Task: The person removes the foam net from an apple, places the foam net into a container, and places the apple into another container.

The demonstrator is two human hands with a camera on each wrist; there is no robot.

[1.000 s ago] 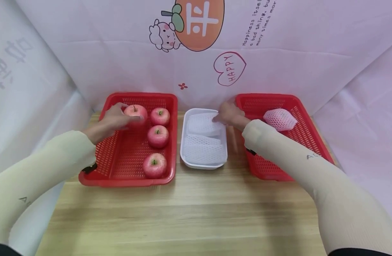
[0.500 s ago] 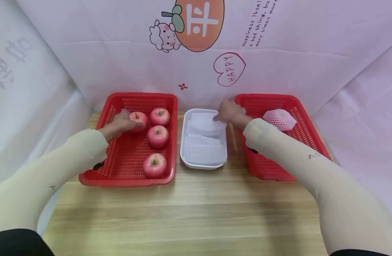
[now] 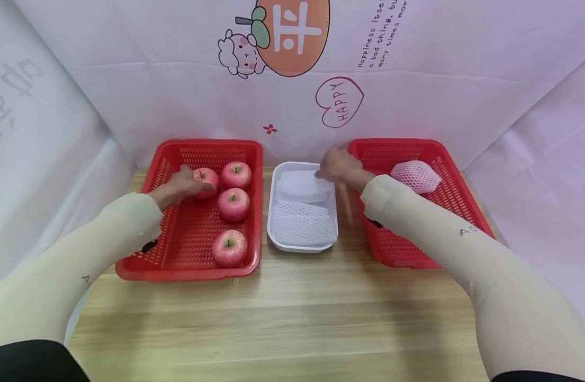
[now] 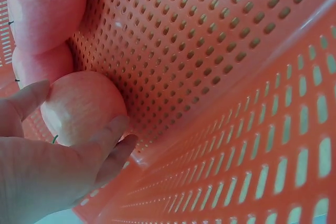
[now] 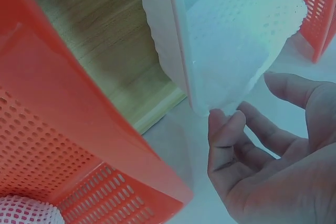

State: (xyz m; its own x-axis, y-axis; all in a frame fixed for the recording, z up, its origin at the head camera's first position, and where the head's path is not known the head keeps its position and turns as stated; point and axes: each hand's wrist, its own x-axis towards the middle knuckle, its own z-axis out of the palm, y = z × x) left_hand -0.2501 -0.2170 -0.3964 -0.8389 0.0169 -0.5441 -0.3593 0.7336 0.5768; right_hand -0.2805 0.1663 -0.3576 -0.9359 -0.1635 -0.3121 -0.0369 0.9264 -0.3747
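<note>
In the red basket on the left, my left hand holds a red apple. In the left wrist view, the thumb lies on one side of this apple and the other fingers curl along the opposite side. My right hand is at the far right corner of a white tray. White foam net sleeves lie in that tray. In the right wrist view, loosely bent fingertips are at the tray's corner, with the thumb apart from them; no grip shows.
More apples line the right side of the left red basket. Another red basket stands right of the tray, with a netted fruit inside. A wooden table bears everything; white printed cloth hangs behind.
My left hand has moved slightly right and closed round the apple, which sits a little lower in the basket. The right hand has stayed at the tray's corner.
</note>
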